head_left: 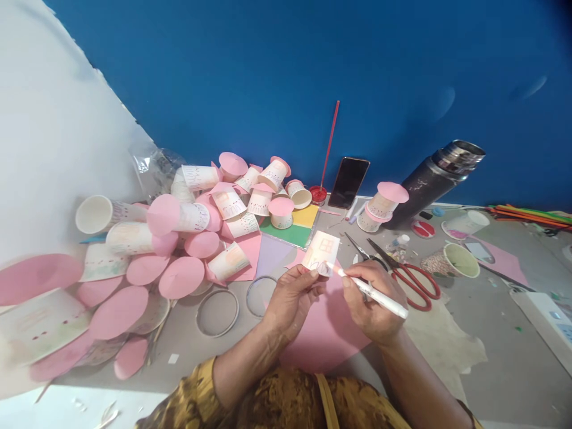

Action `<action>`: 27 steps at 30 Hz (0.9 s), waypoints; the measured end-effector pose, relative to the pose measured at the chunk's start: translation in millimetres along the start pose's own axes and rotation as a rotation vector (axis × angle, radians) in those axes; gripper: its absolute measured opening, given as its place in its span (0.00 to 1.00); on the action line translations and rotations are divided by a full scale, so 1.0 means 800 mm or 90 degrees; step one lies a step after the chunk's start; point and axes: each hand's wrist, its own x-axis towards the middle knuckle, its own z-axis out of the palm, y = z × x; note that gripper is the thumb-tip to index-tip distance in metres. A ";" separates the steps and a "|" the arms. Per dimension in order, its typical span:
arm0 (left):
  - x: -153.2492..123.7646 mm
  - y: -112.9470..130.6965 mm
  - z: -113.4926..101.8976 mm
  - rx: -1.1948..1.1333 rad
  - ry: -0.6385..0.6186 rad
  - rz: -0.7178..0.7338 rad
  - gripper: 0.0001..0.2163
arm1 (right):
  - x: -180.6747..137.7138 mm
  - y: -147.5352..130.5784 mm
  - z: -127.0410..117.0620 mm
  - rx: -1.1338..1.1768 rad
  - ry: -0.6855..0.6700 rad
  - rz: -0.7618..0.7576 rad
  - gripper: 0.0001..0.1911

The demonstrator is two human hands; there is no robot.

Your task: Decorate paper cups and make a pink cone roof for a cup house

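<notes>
My left hand (292, 298) pinches the lower edge of a white paper cup (322, 243) with an orange window and dark marks drawn on it. In my right hand (373, 301) is a white marker (384, 300), its pinkish tip end at the cup's lower right; contact between them is hard to make out. Beneath both hands lies a sheet of pink paper (330, 333). Red-handled scissors (417, 285) rest just right of my right hand, beside a smaller dark pair. The cup's far side is hidden.
Decorated cups with pink paper discs (182, 277) are heaped at left. Behind my hands stand a phone (350, 182), a red pot with a stick (319, 195) and stacked cups (385, 201). A dark flask (429, 185) leans at right. Two grey rings (217, 335) lie left.
</notes>
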 end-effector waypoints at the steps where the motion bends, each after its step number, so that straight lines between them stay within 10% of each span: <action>1: 0.000 0.000 0.000 0.000 0.001 0.003 0.15 | 0.000 0.000 0.000 0.001 0.000 -0.002 0.03; 27: -0.001 0.000 0.000 0.008 0.003 0.009 0.16 | 0.003 -0.003 0.000 -0.009 0.000 -0.011 0.03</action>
